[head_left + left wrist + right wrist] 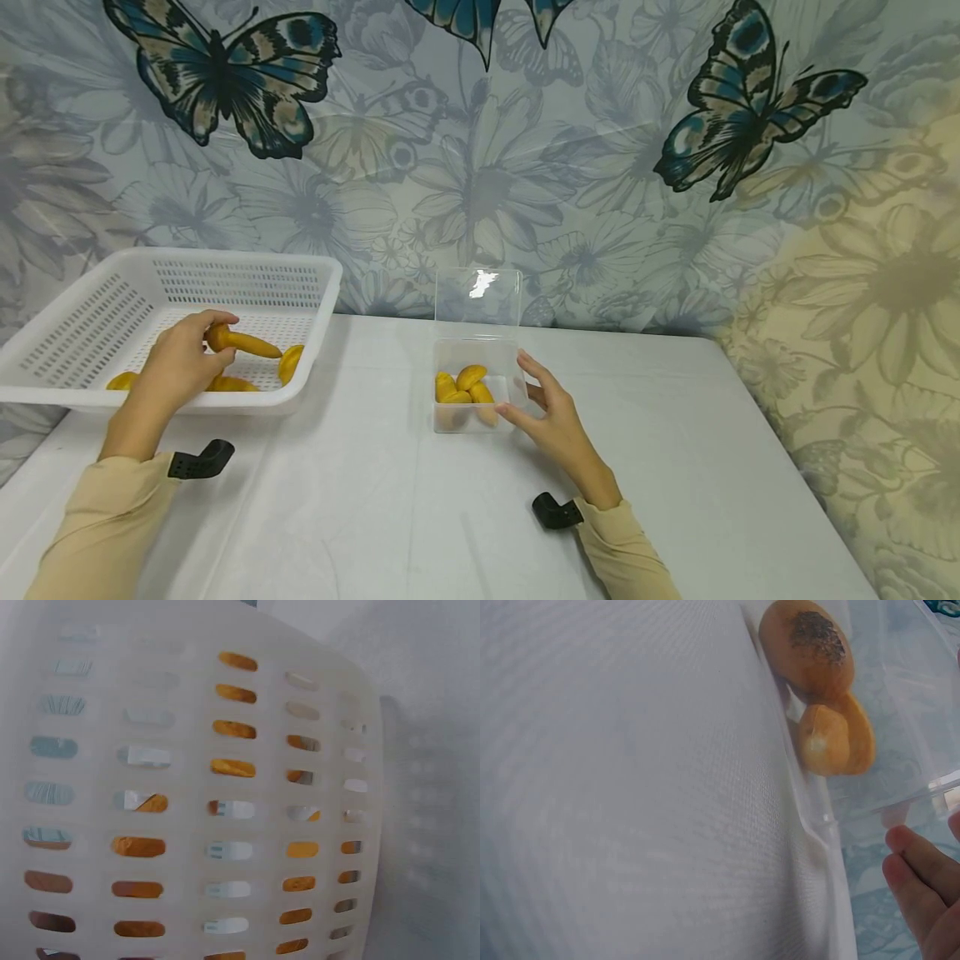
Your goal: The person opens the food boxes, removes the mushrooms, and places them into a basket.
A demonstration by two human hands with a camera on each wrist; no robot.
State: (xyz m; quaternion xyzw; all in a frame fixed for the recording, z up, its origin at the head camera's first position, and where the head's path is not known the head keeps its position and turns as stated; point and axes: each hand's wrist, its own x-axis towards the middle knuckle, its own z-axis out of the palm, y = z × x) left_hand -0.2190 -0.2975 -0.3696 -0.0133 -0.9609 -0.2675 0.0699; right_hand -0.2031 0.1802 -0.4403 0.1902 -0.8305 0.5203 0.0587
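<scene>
At left, over one white basket, the left hand pinches one yellow piece, three others visible; centrally, one clear box holds at least four, its right side touched by the loosely spread right hand. White tabletop separates both containers, extending right.

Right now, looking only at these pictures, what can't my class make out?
- Left wrist view: most of the left hand, hidden behind the slotted basket.
- Head view: how many yellow pieces the basket holds; its near wall and the left hand block part of it.
- Right wrist view: the rest of the right hand, cut off by the right edge.
- Head view: the middle butterfly's top, cut off above.
</scene>
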